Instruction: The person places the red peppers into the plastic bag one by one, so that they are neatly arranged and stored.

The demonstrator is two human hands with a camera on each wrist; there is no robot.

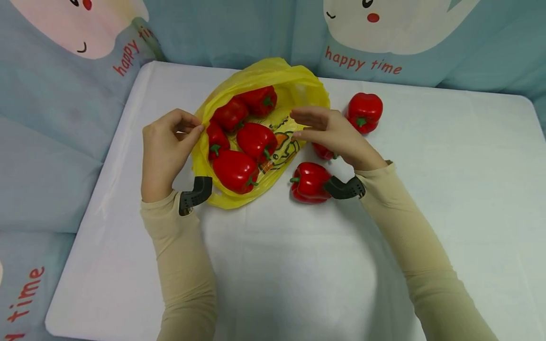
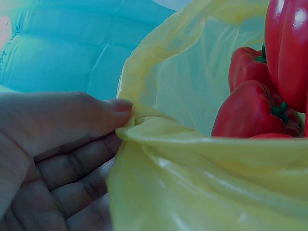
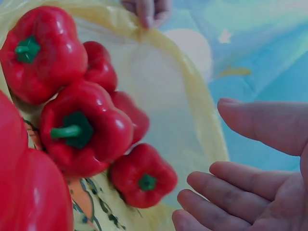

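A yellow plastic bag (image 1: 313,87) lies with its mouth towards me, several red bell peppers (image 1: 236,171) with green stems inside it. My left hand (image 1: 163,150) pinches the left edge of the bag between thumb and fingers; the left wrist view shows the plastic (image 2: 192,173) gathered at the thumb tip. Over the bag's right side hovers my right hand (image 1: 339,135), fingers extended and holding nothing. In the right wrist view, this hand (image 3: 255,192) is beside the bagged bell peppers (image 3: 86,127), thumb spread apart. Beneath it, another bell pepper (image 1: 323,151) is partly hidden.
Outside the bag, one bell pepper (image 1: 310,182) lies below the right hand and another bell pepper (image 1: 365,111) stands at the back right. All rest on a white-covered table (image 1: 273,284). Blue printed curtains (image 1: 239,33) hang behind the table and along its left side.
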